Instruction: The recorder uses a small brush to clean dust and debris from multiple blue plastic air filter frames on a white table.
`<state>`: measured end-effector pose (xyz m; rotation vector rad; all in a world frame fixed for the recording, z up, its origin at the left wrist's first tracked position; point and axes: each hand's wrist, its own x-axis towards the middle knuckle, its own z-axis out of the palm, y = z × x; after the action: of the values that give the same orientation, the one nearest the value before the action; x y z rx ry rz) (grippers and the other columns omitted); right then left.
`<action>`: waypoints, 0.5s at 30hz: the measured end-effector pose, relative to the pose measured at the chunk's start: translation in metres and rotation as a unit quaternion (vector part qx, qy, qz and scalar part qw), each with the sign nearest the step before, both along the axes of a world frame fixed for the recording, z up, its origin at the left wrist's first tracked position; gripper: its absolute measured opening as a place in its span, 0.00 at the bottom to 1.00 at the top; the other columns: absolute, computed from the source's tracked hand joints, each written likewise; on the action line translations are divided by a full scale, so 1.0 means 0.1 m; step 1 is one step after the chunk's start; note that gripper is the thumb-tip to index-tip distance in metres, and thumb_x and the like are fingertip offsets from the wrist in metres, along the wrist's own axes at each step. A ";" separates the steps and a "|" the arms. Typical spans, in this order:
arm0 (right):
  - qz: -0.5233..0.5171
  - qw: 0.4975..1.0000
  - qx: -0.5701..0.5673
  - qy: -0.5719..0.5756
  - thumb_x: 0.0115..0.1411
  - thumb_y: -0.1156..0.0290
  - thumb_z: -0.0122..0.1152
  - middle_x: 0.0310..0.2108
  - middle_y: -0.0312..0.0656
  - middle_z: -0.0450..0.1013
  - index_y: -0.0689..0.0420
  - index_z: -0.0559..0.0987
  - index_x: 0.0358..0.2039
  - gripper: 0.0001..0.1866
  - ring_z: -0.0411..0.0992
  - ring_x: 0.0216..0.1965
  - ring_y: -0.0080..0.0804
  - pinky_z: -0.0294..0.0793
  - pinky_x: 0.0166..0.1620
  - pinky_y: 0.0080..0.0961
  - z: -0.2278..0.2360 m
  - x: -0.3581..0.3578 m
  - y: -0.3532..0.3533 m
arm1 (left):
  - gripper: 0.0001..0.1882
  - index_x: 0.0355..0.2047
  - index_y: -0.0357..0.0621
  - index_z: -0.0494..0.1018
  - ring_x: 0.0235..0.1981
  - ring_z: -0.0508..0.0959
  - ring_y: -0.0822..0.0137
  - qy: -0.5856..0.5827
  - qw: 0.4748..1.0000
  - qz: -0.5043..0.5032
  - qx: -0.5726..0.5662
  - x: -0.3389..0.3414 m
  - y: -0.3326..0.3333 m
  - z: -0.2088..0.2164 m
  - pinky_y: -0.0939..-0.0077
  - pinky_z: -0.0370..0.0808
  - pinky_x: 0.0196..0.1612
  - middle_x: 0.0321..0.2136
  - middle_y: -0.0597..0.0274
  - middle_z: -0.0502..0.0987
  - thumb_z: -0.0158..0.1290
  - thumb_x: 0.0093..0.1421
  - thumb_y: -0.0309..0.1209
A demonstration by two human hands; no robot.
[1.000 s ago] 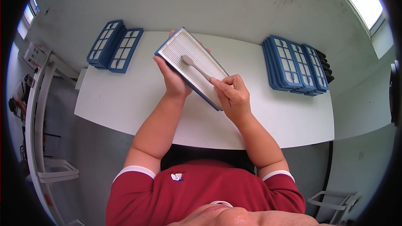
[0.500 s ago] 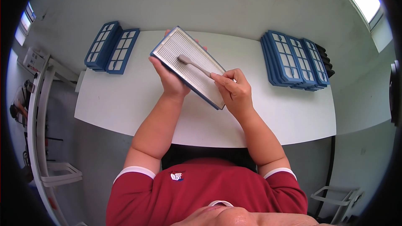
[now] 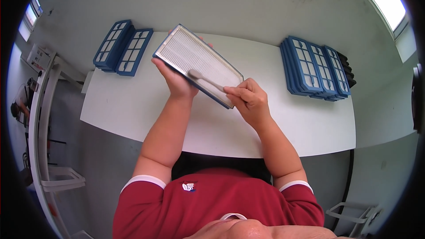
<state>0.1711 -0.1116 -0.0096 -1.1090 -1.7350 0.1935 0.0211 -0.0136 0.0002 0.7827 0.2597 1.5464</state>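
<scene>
Filter [image 3: 201, 62] slants above the white table [image 3: 305, 128], pleated face up, its long axis running from upper left to lower right. The left hand [image 3: 180, 83] grasps it around its upper-left half, thumb along the near edge, fingertips showing past the far one. The right hand [image 3: 251, 99], by the lower-right end, pinches a small brush [image 3: 209, 80] whose head points up-left, roughly along that axis, over the pleats close to the near edge; whether the bristles press is hidden.
</scene>
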 end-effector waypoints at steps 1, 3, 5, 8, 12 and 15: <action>0.011 1.000 0.005 -0.001 0.46 0.79 0.66 0.22 0.36 0.66 0.54 0.82 0.33 0.12 0.67 0.22 0.25 0.67 0.23 0.20 0.00 -0.03 0.00 | 0.47 0.56 0.54 0.59 0.45 0.73 0.46 -0.009 1.000 -0.006 -0.008 -0.02 0.02 -0.02 0.54 0.77 0.42 0.46 0.50 0.69 0.19 0.50 0.74; -0.001 1.000 0.011 -0.006 0.46 0.79 0.66 0.22 0.36 0.66 0.55 0.81 0.32 0.11 0.66 0.22 0.25 0.67 0.22 0.20 0.02 -0.03 0.02 | 0.47 0.56 0.54 0.59 0.46 0.73 0.46 -0.001 1.000 -0.005 -0.008 -0.02 0.02 -0.04 0.54 0.76 0.43 0.47 0.50 0.69 0.19 0.50 0.74; -0.017 1.000 0.019 -0.012 0.46 0.79 0.66 0.22 0.36 0.66 0.56 0.81 0.31 0.10 0.66 0.22 0.26 0.66 0.22 0.20 0.02 -0.02 0.03 | 0.48 0.56 0.54 0.59 0.46 0.73 0.46 0.006 1.000 -0.007 -0.005 0.00 0.00 -0.03 0.54 0.76 0.43 0.47 0.50 0.69 0.19 0.50 0.75; -0.028 0.999 0.029 0.006 0.46 0.79 0.66 0.22 0.37 0.66 0.57 0.80 0.30 0.08 0.66 0.22 0.26 0.66 0.22 0.20 0.01 -0.04 0.03 | 0.48 0.57 0.55 0.59 0.46 0.73 0.47 -0.009 0.999 -0.014 -0.028 0.02 -0.04 0.00 0.54 0.76 0.44 0.48 0.50 0.68 0.19 0.49 0.75; -0.007 1.000 0.028 0.001 0.46 0.79 0.66 0.22 0.37 0.66 0.57 0.80 0.30 0.08 0.66 0.22 0.27 0.66 0.23 0.21 0.00 -0.03 0.03 | 0.49 0.57 0.55 0.58 0.47 0.73 0.47 0.004 1.000 -0.010 -0.004 0.01 -0.03 -0.03 0.53 0.76 0.44 0.48 0.49 0.68 0.20 0.48 0.76; -0.031 0.999 0.032 -0.002 0.46 0.79 0.66 0.21 0.37 0.66 0.57 0.80 0.29 0.08 0.66 0.22 0.27 0.66 0.23 0.21 -0.01 0.00 0.04 | 0.49 0.57 0.55 0.58 0.47 0.73 0.46 0.003 1.000 -0.015 -0.004 0.03 -0.05 -0.02 0.53 0.76 0.45 0.49 0.49 0.68 0.20 0.48 0.76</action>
<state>0.1713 -0.1077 -0.0106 -1.1145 -1.6975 0.0963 0.0240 -0.0188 -0.0023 0.7819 0.2569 1.5148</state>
